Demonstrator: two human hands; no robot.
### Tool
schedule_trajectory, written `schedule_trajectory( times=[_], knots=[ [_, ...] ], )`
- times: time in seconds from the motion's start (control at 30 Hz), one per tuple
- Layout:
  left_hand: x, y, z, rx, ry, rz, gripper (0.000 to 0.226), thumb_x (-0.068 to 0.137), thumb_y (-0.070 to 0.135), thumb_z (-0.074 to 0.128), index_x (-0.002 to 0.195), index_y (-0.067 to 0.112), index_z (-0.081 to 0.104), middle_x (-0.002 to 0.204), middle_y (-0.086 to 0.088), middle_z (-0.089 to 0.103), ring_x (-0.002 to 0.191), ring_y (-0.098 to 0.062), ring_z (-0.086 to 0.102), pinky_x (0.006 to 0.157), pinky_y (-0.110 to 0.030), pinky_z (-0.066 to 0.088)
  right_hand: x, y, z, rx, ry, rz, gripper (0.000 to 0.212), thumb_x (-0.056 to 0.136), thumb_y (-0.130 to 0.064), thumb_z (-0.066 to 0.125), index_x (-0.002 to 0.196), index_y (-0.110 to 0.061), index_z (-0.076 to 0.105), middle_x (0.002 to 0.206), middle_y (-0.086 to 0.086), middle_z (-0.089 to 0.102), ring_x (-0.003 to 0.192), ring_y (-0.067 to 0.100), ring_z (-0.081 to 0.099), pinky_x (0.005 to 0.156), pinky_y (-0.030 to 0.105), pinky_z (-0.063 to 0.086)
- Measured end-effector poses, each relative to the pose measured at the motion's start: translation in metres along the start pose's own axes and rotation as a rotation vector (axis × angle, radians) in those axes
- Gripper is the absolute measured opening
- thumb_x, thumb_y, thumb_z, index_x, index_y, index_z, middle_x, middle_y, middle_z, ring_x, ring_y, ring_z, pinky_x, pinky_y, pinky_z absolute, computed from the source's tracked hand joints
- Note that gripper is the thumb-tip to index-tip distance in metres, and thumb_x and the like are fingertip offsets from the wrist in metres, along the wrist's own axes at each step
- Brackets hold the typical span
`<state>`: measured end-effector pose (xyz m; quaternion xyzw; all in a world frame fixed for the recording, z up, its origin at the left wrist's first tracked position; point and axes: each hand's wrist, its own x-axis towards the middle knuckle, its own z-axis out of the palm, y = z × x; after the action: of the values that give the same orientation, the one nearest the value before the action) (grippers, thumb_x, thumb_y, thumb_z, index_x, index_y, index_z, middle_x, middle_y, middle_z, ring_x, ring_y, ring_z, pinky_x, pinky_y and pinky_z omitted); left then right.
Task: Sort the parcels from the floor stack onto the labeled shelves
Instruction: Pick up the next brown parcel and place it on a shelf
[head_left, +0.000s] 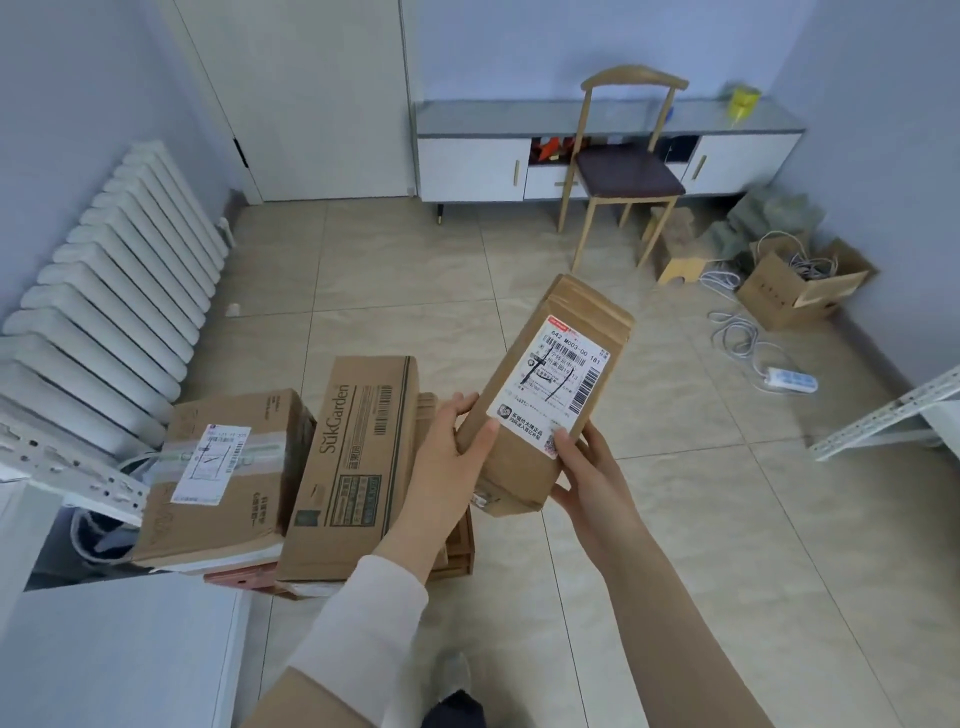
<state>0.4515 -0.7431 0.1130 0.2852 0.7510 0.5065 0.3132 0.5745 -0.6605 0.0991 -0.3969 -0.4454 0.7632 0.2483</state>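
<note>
I hold a long brown cardboard parcel (524, 457) with a white shipping label in front of me, tilted up and away. My left hand (452, 447) grips its lower left edge, thumb on the top face. My right hand (587, 467) grips its lower right corner, thumb on the label. Below to the left, the floor stack holds a brown box with a white label (223, 473) and a "SukGarden" box (358, 462), with flatter parcels beneath them. Part of a white metal shelf frame (67, 462) shows at the left edge.
A white radiator (119, 291) lines the left wall. A wooden chair (623, 171) and a low white cabinet (467, 166) stand at the back. An open cardboard box with cables (795, 286) and a power strip (789, 379) lie at the right. A white metal rail (893, 415) lies at the far right.
</note>
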Motion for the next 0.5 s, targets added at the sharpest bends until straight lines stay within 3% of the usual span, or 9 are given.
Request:
schedule_trajectory(
  times=[0.07, 0.23, 0.33, 0.4, 0.47, 0.5],
  knots=[
    [0.004, -0.001, -0.004, -0.139, 0.010, -0.047, 0.037, 0.091, 0.020, 0.058, 0.126, 0.015, 0.045, 0.119, 0.005, 0.054, 0.092, 0.010, 0.052, 0.068, 0.001, 0.045, 0.007, -0.005, 0.006, -0.072, -0.031, -0.010, 0.043, 0.092, -0.030, 0.054, 0.134, -0.029, 0.046, 0.126, -0.009, 0.062, 0.117, 0.010, 0.057, 0.100, 0.042, 0.046],
    [0.002, -0.003, -0.009, -0.297, 0.130, -0.087, 0.041, 0.089, 0.013, 0.060, 0.126, 0.011, 0.043, 0.115, 0.006, 0.054, 0.095, 0.006, 0.052, 0.068, -0.001, 0.047, 0.024, -0.011, 0.023, -0.151, -0.060, 0.009, 0.046, 0.095, -0.032, 0.049, 0.139, -0.028, 0.041, 0.134, -0.008, 0.055, 0.121, 0.010, 0.052, 0.104, 0.037, 0.043],
    [-0.005, 0.001, -0.013, -0.317, 0.268, -0.093, 0.045, 0.090, 0.017, 0.058, 0.131, 0.018, 0.038, 0.118, 0.008, 0.050, 0.099, 0.002, 0.052, 0.067, -0.001, 0.047, 0.033, -0.009, 0.042, -0.177, -0.125, 0.037, 0.045, 0.096, -0.037, 0.044, 0.140, -0.031, 0.038, 0.135, -0.008, 0.053, 0.121, 0.010, 0.052, 0.097, 0.031, 0.047],
    [-0.013, 0.000, -0.015, -0.313, 0.359, -0.116, 0.052, 0.091, 0.026, 0.056, 0.138, 0.020, 0.035, 0.128, 0.009, 0.047, 0.112, -0.003, 0.050, 0.076, -0.006, 0.049, 0.036, -0.006, 0.054, -0.193, -0.191, 0.065, 0.046, 0.097, -0.041, 0.039, 0.142, -0.034, 0.035, 0.134, -0.009, 0.054, 0.119, 0.010, 0.054, 0.087, 0.026, 0.049],
    [-0.023, -0.003, -0.014, -0.304, 0.453, -0.138, 0.057, 0.090, 0.033, 0.056, 0.142, 0.025, 0.034, 0.136, 0.009, 0.046, 0.123, -0.008, 0.046, 0.097, -0.023, 0.047, 0.037, -0.003, 0.062, -0.215, -0.274, 0.089, 0.046, 0.097, -0.044, 0.037, 0.142, -0.036, 0.034, 0.133, -0.009, 0.055, 0.116, 0.010, 0.055, 0.084, 0.025, 0.050],
    [-0.029, -0.004, -0.013, -0.303, 0.508, -0.150, 0.054, 0.090, 0.035, 0.056, 0.140, 0.027, 0.037, 0.134, 0.010, 0.048, 0.122, -0.008, 0.047, 0.098, -0.028, 0.047, 0.037, -0.002, 0.064, -0.231, -0.318, 0.104, 0.046, 0.096, -0.045, 0.037, 0.142, -0.037, 0.034, 0.132, -0.009, 0.055, 0.116, 0.011, 0.055, 0.086, 0.028, 0.051]
  ],
)
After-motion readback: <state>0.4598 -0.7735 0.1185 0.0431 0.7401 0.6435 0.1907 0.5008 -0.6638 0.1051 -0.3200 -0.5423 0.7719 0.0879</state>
